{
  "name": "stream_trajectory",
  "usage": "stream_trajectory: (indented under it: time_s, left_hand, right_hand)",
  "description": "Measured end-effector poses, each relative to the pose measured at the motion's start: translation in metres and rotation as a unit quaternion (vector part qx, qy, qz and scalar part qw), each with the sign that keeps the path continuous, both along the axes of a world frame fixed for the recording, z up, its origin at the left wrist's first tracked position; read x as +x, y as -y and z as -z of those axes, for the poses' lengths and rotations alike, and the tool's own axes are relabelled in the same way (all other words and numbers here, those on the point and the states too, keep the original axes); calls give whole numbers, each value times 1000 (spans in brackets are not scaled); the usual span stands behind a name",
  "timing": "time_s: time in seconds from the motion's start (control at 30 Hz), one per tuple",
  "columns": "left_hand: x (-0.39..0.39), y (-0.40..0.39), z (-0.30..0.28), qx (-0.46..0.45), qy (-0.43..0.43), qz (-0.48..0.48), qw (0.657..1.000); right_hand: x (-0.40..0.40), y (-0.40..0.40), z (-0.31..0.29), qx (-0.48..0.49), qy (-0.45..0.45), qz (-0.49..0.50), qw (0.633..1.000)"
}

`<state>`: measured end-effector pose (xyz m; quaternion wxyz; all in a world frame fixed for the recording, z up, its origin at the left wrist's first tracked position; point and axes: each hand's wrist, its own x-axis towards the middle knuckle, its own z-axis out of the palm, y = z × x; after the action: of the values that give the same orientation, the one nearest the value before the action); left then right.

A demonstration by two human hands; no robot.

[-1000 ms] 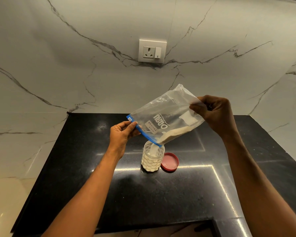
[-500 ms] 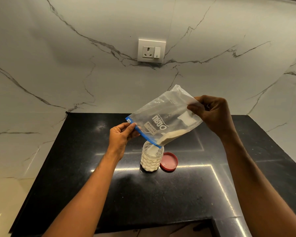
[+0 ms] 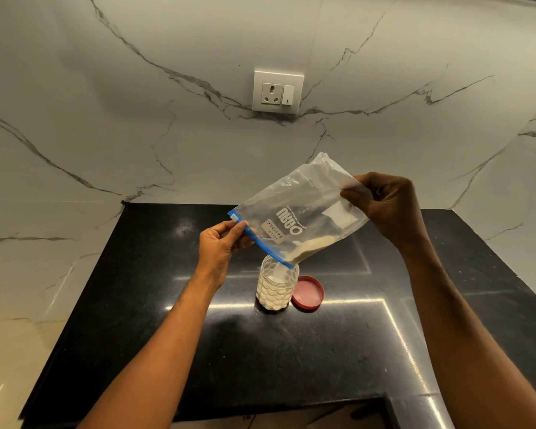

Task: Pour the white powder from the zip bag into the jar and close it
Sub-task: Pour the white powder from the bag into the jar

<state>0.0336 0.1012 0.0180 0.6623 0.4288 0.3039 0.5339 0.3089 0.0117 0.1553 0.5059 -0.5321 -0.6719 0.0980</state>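
Marble wall (image 3: 136, 119) rose beyond both hands, with a socket plate (image 3: 278, 91) set above them. Black worktop (image 3: 167, 335) spread beneath the hands. Between them hung the zip bag (image 3: 300, 218), tilted mouth-down; the right hand (image 3: 384, 205) pinched its raised bottom corner, the left hand (image 3: 222, 243) pinched the blue zip edge. White powder (image 3: 307, 246) had gathered at the low corner over the open jar (image 3: 277, 287), below and between the hands. Just beside the jar lay the red lid (image 3: 308, 293).

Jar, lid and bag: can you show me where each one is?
jar (image 3: 275, 294), head view, on its bumpy side.
lid (image 3: 308, 293), head view, on its pink inside.
bag (image 3: 304, 196), head view, on its clear upper part.
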Motion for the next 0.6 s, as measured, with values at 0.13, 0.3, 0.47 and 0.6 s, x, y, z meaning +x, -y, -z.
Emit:
stream_trajectory:
  time_s: [0.13, 0.3, 0.47, 0.6]
  left_hand:
    - [0, 0, 0, 0, -4, 1, 1000]
    - [-1, 0, 1, 5, -7, 2, 1000]
    - [-2, -1, 0, 7, -7, 3, 1000]
    - [-2, -2, 0, 6, -9, 2, 1000]
  right_hand:
    - [0, 0, 1, 6, 6, 2, 1000]
    - [0, 0, 1, 7, 11, 2, 1000]
    - [-1, -1, 0, 7, 6, -2, 1000]
    - [-1, -1, -1, 11, 4, 6, 1000]
